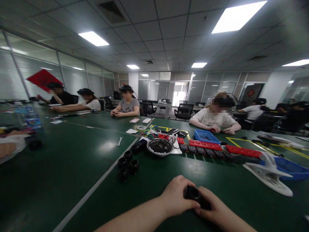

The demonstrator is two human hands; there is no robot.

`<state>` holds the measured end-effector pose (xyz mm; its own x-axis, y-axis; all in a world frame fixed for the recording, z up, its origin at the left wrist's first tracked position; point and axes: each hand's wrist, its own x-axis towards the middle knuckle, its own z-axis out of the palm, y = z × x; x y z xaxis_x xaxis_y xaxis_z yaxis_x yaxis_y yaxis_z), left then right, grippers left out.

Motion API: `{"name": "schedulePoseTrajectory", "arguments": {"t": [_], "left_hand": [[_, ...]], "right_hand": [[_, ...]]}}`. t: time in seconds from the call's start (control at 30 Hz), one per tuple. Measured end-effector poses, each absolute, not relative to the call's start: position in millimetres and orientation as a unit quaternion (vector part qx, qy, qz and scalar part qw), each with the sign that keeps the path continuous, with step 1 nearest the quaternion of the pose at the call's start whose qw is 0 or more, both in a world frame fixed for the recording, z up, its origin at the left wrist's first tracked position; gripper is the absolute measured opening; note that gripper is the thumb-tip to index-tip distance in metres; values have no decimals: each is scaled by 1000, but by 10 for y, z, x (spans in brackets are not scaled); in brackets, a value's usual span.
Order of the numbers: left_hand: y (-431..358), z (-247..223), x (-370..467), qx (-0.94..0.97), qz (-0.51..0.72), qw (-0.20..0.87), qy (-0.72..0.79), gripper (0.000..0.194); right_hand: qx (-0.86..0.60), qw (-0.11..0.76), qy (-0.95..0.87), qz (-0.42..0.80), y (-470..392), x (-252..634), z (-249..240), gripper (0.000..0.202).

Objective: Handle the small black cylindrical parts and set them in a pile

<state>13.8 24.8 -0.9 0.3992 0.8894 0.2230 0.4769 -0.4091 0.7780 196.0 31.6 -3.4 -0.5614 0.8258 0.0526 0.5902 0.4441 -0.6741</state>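
I'm clamping left hand (175,197) and right hand (215,207) fingers on a black part (193,193)
Bottle label (33,122) is coming out blurry; metal bowl (160,155)'s holding dark stuff (159,147).

Bowl (157,155): metal, polished, rim reflective. Tabletop (72,180) around bowl: smooth, semi-gloss, lamp glare visible. Left of bowl: wrench (119,141), bright metal; black cylinders (134,167), plastic-looking, glossy highlights. Right of bowl: blue tray (205,139), smooth plastic. Nearer than bowl: held part (187,193), smooth, plastic-looking.
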Motion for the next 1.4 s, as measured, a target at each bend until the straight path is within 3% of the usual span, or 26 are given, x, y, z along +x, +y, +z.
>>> {"name": "schedulePoseTrajectory", "arguments": {"t": [0.13,0.4,0.53,0.7,0.97,1.13,1.3,1.4], "left_hand": [[255,-53,162,766,325,320,453,50],[148,-28,241,750,337,247,512,45],[211,-42,174,758,333,293,477,42],[289,-86,119,771,335,327,432,49],[239,-70,185,757,338,294,475,49],[206,-52,214,750,349,262,498,48],[282,-35,116,798,325,290,417,45],[309,-42,72,813,319,306,379,47]], "right_hand": [[-443,188,-825,296,331,1938,-62,25],[-533,199,-815,110,228,1783,-206,27],[-485,198,-832,181,242,1871,-136,48],[-419,187,-837,297,318,1974,-41,41],[-489,198,-818,230,283,1869,-120,21],[-528,214,-810,137,222,1810,-171,26],[-436,207,-838,256,284,1930,-70,48],[-407,188,-837,315,320,1989,6,35]]}}
